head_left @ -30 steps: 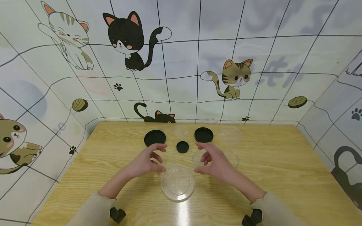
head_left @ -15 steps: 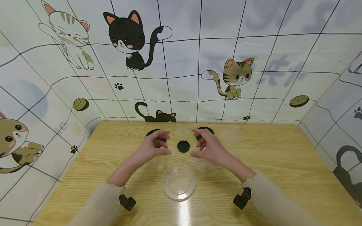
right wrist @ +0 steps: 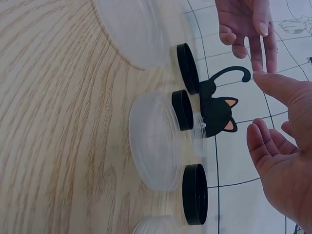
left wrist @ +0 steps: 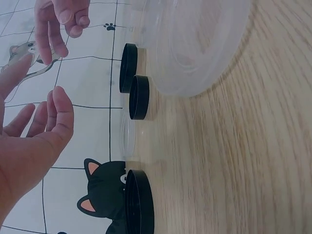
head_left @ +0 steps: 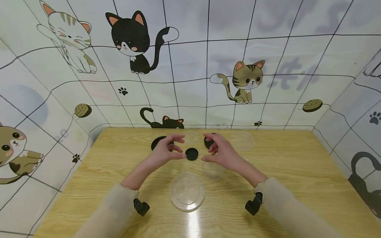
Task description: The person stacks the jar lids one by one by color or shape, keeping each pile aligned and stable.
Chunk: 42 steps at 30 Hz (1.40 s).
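Note:
Both hands are in the air above the table, fingers loosely bent and holding nothing. My left hand (head_left: 167, 150) and my right hand (head_left: 221, 152) face each other across a small black round lid (head_left: 191, 154), which lies between the thumbs in the head view. From the wrist views, both hands are well clear of this lid (left wrist: 139, 97) and the tabletop. Two larger black round lids (head_left: 157, 142) (head_left: 208, 142) are partly hidden behind the hands. A large clear round dish (head_left: 187, 191) lies nearer the body, and a smaller clear dish (head_left: 212, 171) sits under the right hand.
At the back of the wooden table (head_left: 291, 165) are two more clear round pieces (head_left: 191, 137) (head_left: 242, 141). A cat-patterned cloth wall (head_left: 190, 82) closes off the back and both sides. Each wrist wears a small black camera (head_left: 141, 207).
Both hands have moved forward from beside the large clear dish to above the small black lid. The left hand has also come further right, narrowing the gap. The dishes and lids stay put.

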### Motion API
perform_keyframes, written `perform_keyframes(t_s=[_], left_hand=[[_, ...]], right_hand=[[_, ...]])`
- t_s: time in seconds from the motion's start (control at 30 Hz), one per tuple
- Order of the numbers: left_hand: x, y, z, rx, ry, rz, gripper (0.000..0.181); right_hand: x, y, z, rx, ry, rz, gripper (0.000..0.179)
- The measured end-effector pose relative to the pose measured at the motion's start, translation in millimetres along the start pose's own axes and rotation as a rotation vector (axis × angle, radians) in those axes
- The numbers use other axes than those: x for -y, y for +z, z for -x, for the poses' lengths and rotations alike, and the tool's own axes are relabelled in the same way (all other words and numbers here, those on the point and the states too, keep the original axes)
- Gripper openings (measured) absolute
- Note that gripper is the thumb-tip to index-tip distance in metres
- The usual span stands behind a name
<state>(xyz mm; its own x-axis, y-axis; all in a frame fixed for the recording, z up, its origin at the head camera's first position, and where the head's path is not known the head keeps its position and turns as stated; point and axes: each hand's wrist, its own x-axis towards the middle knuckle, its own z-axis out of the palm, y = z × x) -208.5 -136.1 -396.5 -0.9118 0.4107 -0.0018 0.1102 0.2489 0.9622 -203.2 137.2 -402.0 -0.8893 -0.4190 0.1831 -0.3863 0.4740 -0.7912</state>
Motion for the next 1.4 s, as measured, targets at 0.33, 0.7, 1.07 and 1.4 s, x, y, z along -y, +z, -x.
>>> perform_keyframes(t_s=[0.33,0.7,1.07,1.4], left_hand=[[0.0,17.7,-19.3,0.026,-0.014,0.018,0.068],[-2.3,47.8,-49.3,0.079,-0.006,0.066,0.065],[0.8,85.5,-86.4,0.069,0.032,0.070,0.068],[1.4,113.6,-108.2,0.056,-0.012,0.093,0.065]], right_hand=[[-18.8,-21.3,13.4,-0.068,0.020,0.055,0.081],[-45.4,-45.3,28.7,-0.133,0.087,0.070,0.082],[-76.2,-76.2,34.2,-0.147,0.183,0.098,0.085],[-101.9,-94.5,39.1,-0.168,0.251,0.122,0.086]])
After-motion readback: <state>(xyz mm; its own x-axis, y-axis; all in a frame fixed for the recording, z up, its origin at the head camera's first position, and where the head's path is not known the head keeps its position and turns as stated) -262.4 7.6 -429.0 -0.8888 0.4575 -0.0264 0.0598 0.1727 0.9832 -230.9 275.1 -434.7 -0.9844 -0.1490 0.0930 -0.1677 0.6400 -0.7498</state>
